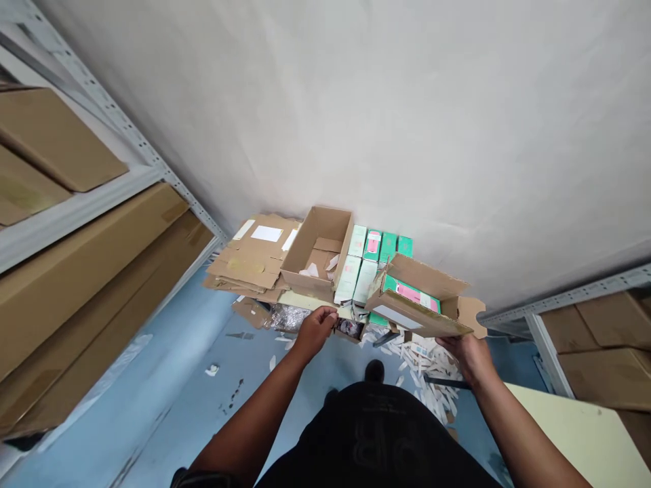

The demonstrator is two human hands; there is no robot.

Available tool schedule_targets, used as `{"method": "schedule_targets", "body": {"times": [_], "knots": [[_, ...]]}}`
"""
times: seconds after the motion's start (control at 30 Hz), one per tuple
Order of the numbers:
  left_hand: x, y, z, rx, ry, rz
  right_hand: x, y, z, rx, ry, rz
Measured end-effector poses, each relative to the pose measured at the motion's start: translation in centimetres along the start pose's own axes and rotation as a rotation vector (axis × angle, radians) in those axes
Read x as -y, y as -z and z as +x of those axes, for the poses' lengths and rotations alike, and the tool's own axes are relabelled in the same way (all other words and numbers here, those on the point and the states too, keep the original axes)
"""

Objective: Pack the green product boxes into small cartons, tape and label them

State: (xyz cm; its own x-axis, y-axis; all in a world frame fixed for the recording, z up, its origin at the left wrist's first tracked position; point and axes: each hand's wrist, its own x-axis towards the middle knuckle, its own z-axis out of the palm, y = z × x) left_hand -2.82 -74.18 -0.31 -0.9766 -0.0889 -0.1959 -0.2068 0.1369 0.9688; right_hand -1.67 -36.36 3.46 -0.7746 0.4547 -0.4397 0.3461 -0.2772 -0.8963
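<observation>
My right hand (470, 356) grips the lower right corner of an open cardboard box (432, 325), which is tilted. Inside that box lies a green carton with a pink panel (414, 295). My left hand (316, 332) is closed in a pinch at the front edge of the table; what its fingers hold, if anything, is too small to make out. Just beyond it stands a larger open cardboard box (315, 281) with paper scraps inside. Between the two boxes, white and green cartons (359, 264) stand in rows, partly hidden by the tilted box.
Flattened cardboard (249, 261) is stacked at the table's left. Below are clear plastic wrap (287, 317) and a pile of white paper strips (427, 369) on the blue floor (203, 407). Shelves with cartons (91, 291) flank both sides; a pale tabletop (574, 430) is at lower right.
</observation>
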Motion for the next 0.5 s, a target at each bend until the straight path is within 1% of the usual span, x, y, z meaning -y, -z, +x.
{"method": "schedule_targets", "body": {"times": [0.07,0.17,0.27,0.33,0.4,0.5], "knots": [[-0.7,0.7,0.8,-0.036,-0.025,0.088,0.6,-1.7,2.1,0.063,0.004,-0.027],[-2.5,2.0,2.9,-0.086,-0.086,0.234,1.6,-4.2,5.3,0.158,-0.001,-0.056],[-4.7,3.2,5.9,-0.136,-0.159,0.428,2.5,-6.4,8.2,0.238,-0.018,-0.067],[-5.7,3.8,8.4,-0.138,-0.166,0.572,3.1,-7.7,9.7,0.284,-0.043,-0.081],[-6.2,4.4,11.2,-0.101,-0.110,0.719,3.6,-8.7,10.8,0.304,-0.063,-0.096],[-6.1,5.2,15.9,0.059,0.041,0.942,4.1,-10.0,11.8,0.308,-0.076,-0.117]]}}
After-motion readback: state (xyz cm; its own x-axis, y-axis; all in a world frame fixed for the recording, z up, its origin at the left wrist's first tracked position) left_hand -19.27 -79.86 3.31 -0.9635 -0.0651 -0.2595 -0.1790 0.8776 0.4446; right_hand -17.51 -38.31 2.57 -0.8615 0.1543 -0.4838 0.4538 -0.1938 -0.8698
